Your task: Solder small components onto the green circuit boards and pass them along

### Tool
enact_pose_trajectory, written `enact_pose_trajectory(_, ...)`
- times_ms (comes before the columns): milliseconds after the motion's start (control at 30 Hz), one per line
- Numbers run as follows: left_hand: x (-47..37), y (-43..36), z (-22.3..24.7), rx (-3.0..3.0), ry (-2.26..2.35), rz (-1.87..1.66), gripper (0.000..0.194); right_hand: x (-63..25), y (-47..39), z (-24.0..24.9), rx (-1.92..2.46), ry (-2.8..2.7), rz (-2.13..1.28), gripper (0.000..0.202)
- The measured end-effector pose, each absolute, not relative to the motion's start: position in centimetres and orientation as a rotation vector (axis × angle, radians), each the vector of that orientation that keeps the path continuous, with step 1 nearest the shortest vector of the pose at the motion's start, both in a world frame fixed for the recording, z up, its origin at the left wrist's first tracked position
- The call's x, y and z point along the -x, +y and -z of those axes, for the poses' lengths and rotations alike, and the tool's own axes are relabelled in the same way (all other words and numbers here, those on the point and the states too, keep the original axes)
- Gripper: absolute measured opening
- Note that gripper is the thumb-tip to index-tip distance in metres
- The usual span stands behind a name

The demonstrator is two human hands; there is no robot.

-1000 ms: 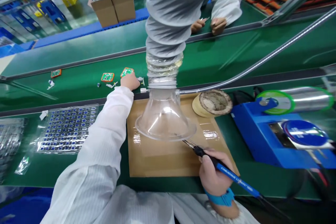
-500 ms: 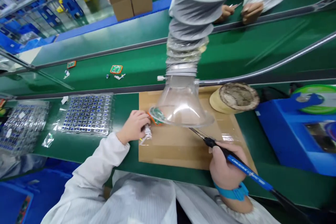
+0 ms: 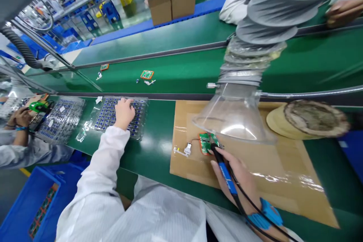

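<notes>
My right hand (image 3: 241, 174) grips a soldering iron (image 3: 227, 176) with a blue and black handle. The iron's tip end reaches over a green circuit board (image 3: 204, 143) in an orange frame, lying on the cardboard sheet. A thin wire runs from the board to a small white connector piece (image 3: 187, 149) on its left. My left hand (image 3: 124, 113) is over a clear tray (image 3: 138, 130) of small blue components, its fingers bent down among them. Whatever those fingertips pinch is hidden.
A clear fume hood (image 3: 235, 117) hangs just above the board. Behind the cardboard (image 3: 272, 193) stands a round, crusted pot (image 3: 309, 119). More component trays (image 3: 61, 121) and a co-worker's hands (image 3: 22, 117) are at left. Boards (image 3: 147, 75) lie on the green belt.
My left hand has left the white piece and moved left onto the component tray. My right hand has brought the soldering iron left to the board. The view has shifted.
</notes>
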State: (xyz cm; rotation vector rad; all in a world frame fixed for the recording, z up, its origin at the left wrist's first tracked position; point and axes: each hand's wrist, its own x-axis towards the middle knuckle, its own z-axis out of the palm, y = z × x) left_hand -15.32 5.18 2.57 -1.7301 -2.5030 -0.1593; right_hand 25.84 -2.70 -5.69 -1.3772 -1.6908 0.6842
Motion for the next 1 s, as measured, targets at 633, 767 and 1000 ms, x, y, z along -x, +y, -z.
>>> enact_pose_trajectory(633,0.1,1.1,-2.2,2.092,-2.407,2.408,0.03,-25.9,-3.8,4.4,1.346,-1.655,-0.741,0.04)
enact_pose_trajectory(767,-4.7,0.3,-1.1,2.154,-2.71,2.736,0.038,-25.4,-4.2,3.3,1.255,-1.334,-0.946,0.034)
enact_pose_trajectory(1000,-6.5,-0.7,-1.7,2.869,-2.986,1.579,0.025,-23.9,-2.9,0.8,1.148,-1.132,-1.093,0.035)
